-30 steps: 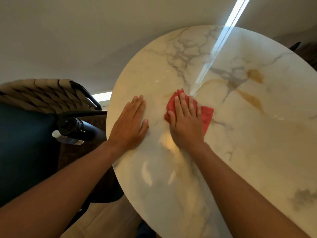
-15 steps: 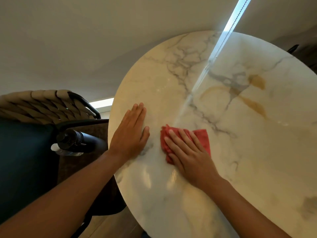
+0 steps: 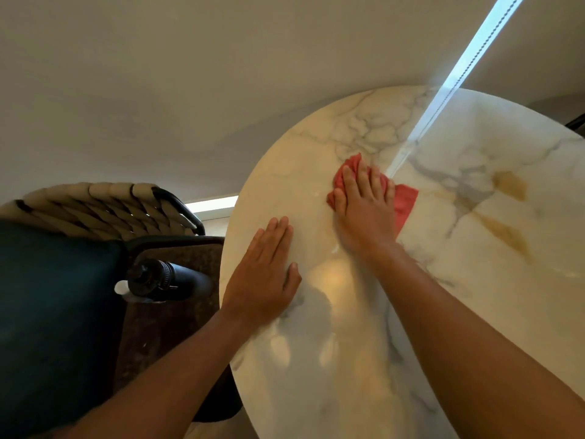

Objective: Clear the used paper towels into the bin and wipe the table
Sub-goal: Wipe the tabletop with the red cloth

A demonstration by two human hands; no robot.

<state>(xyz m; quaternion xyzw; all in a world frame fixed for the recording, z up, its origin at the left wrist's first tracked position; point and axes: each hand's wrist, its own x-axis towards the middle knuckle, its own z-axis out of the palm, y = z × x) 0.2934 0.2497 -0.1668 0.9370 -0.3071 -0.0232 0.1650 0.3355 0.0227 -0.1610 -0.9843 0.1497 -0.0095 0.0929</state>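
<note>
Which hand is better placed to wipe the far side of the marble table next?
Right. The right hand already presses the red cloth flat there; the left hand lies bare near the table edge.

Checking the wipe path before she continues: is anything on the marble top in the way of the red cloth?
Nothing visible. The right hand presses the red cloth flat on the table, and the marble around it shows bare. The left hand rests flat nearer the table's edge, apart from the cloth.

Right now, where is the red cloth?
In the head view, the red cloth lies on the marble table beneath the right hand, beyond the flat left hand.
</note>
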